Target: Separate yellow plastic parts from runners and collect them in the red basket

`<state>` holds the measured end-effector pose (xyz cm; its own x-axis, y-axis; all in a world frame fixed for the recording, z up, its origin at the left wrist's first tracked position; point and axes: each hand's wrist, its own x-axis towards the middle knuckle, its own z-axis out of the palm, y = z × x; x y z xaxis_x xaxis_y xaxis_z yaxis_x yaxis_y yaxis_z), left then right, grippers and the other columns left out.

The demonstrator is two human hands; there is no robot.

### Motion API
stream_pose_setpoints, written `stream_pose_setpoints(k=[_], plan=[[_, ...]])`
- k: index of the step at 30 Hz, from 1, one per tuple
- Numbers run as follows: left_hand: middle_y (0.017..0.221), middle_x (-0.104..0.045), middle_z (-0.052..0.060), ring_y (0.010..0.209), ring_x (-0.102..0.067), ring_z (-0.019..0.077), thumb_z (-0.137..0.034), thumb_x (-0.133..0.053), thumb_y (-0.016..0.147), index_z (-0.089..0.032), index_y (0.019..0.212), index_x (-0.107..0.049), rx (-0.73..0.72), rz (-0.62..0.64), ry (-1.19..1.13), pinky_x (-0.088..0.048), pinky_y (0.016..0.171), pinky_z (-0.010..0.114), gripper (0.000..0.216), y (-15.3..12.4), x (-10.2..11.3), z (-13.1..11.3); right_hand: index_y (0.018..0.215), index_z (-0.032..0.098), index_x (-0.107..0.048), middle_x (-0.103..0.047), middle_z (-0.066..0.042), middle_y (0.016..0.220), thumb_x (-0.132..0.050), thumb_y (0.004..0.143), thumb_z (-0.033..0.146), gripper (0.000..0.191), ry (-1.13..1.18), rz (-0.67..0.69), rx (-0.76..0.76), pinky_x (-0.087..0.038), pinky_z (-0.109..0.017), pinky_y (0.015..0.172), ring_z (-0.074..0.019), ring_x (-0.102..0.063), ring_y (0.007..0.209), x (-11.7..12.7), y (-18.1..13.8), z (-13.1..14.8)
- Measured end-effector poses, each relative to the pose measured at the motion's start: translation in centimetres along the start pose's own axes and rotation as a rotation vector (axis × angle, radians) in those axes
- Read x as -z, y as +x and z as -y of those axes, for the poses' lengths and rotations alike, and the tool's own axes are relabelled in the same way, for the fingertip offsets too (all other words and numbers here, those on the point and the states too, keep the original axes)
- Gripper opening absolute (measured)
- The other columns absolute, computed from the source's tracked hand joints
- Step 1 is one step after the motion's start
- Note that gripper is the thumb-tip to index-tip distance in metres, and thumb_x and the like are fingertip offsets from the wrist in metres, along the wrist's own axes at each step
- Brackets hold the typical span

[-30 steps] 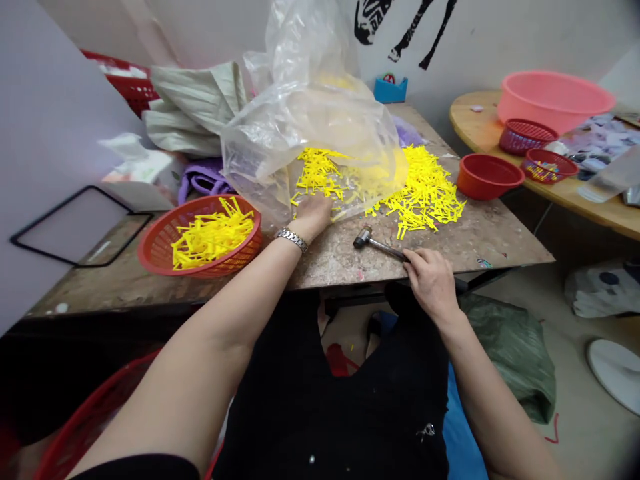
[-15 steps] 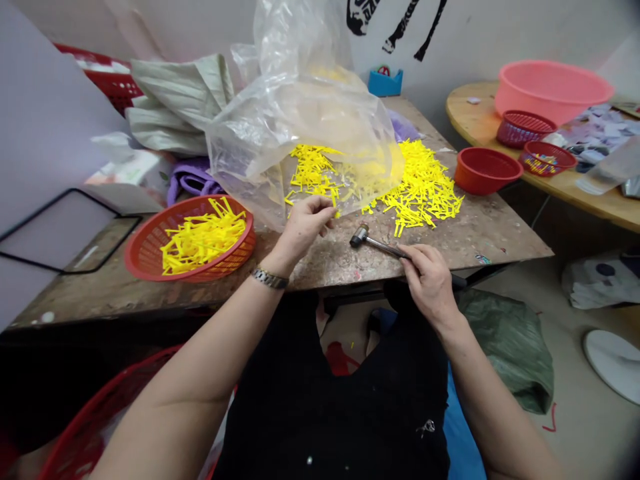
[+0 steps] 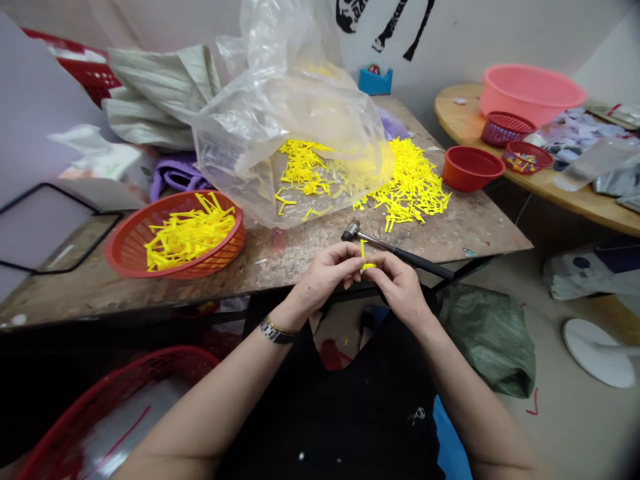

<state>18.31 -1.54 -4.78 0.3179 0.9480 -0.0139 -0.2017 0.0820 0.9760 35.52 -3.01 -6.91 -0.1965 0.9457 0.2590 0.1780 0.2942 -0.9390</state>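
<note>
At the table's front edge my left hand [image 3: 333, 270] and my right hand [image 3: 400, 283] meet, fingertips pinched on a small yellow plastic piece [image 3: 363, 250]. One thin end of it stands up between them; the fingers hide the rest. Just behind my hands a hammer [image 3: 385, 247] with a black handle lies on the table [image 3: 300, 250]. Beyond it is a heap of similar yellow pieces [image 3: 413, 180]. More of them spill at the mouth of a clear plastic bag [image 3: 235, 153]. To the left, an orange-red basket [image 3: 117, 243] holds another pile.
A red bowl [image 3: 473, 168] stands at the table's right edge. Behind it, a round wooden table [image 3: 453, 107] carries a pink basin [image 3: 533, 93] and small baskets. A tissue box [image 3: 107, 177] and a black wire frame [image 3: 55, 193] are at the left. A green sack [image 3: 493, 340] lies on the floor.
My right hand has let go of the hammer, which now lies on the table. Both hands have come together, holding a yellow piece. The view has shifted slightly.
</note>
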Motion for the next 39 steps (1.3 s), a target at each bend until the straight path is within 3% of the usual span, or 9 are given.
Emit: stream_pose_setpoints(k=[4,8,13,20,26,31,35,39], plan=[[0.063,-0.062,-0.002,0.050,-0.050,0.0044,-0.033,-0.079,0.080,-0.015,0.083,-0.066,0.030,0.000,-0.014,-0.039,0.045,0.014,0.022,-0.6,0.1,0.3,0.089,0.021,-0.069,-0.071,0.000,0.084,-0.064,0.091,0.030,0.011,0.060,0.009,-0.021,-0.051,-0.029,0.077,-0.0154,-0.065,0.080,0.4,-0.3,0.0],[0.070,-0.066,0.000,0.054,-0.059,0.0078,-0.037,-0.082,0.078,-0.016,0.090,-0.065,0.137,0.083,-0.209,-0.042,0.043,0.014,0.030,-1.1,0.7,0.9,0.093,0.022,-0.072,-0.075,-0.001,0.091,-0.062,0.093,0.026,0.011,0.033,0.031,0.058,-0.052,-0.030,0.082,-0.0161,-0.068,0.084,1.0,-0.5,0.3],[0.077,-0.071,0.005,0.055,-0.065,0.0102,-0.047,-0.078,0.083,-0.014,0.097,-0.064,0.310,0.206,-0.296,-0.047,0.043,0.016,0.039,-1.6,1.1,1.7,0.096,0.023,-0.074,-0.076,-0.003,0.093,-0.060,0.096,0.022,0.014,-0.193,0.045,0.269,-0.053,-0.031,0.084,-0.0169,-0.070,0.087,1.7,-0.5,0.8],[0.072,-0.071,0.003,0.050,-0.060,0.0063,-0.040,-0.080,0.083,-0.014,0.089,-0.062,0.357,0.192,-0.253,-0.047,0.045,0.014,0.032,-1.9,0.7,2.4,0.102,0.025,-0.075,-0.075,-0.006,0.091,-0.053,0.101,0.027,0.022,-0.464,0.108,0.380,-0.055,-0.034,0.084,-0.0189,-0.069,0.088,2.0,-0.6,1.2],[0.070,-0.070,0.001,0.047,-0.057,0.0053,-0.038,-0.084,0.077,-0.014,0.097,-0.065,0.356,0.193,-0.251,-0.044,0.044,0.014,0.037,-1.8,0.4,2.2,0.110,0.023,-0.074,-0.077,-0.007,0.102,-0.055,0.100,0.023,0.022,-0.411,0.131,0.378,-0.055,-0.034,0.088,-0.0194,-0.071,0.096,1.8,-0.4,0.9],[0.067,-0.069,0.000,0.046,-0.056,0.0051,-0.036,-0.083,0.078,-0.015,0.090,-0.064,0.305,0.107,-0.235,-0.042,0.043,0.013,0.031,-1.9,0.4,2.1,0.104,0.021,-0.073,-0.078,-0.006,0.102,-0.057,0.096,0.024,0.018,-0.361,-0.026,0.279,-0.055,-0.033,0.087,-0.0191,-0.071,0.094,2.9,1.1,-0.1],[0.067,-0.069,0.000,0.046,-0.056,0.0053,-0.035,-0.080,0.079,-0.015,0.089,-0.063,0.260,0.020,-0.175,-0.043,0.043,0.014,0.027,-2.1,0.6,2.3,0.094,0.021,-0.072,-0.077,-0.006,0.098,-0.057,0.093,0.024,0.016,-0.485,-0.183,0.203,-0.053,-0.036,0.088,-0.0216,-0.070,0.094,4.9,3.4,-1.2],[0.067,-0.069,0.000,0.047,-0.056,0.0054,-0.034,-0.079,0.080,-0.016,0.085,-0.062,0.250,0.012,-0.148,-0.043,0.043,0.014,0.025,-2.4,0.7,2.5,0.092,0.020,-0.071,-0.076,-0.008,0.098,-0.054,0.091,0.022,0.017,-0.677,-0.185,0.170,-0.051,-0.038,0.090,-0.0240,-0.068,0.095,6.3,6.0,-2.5]])
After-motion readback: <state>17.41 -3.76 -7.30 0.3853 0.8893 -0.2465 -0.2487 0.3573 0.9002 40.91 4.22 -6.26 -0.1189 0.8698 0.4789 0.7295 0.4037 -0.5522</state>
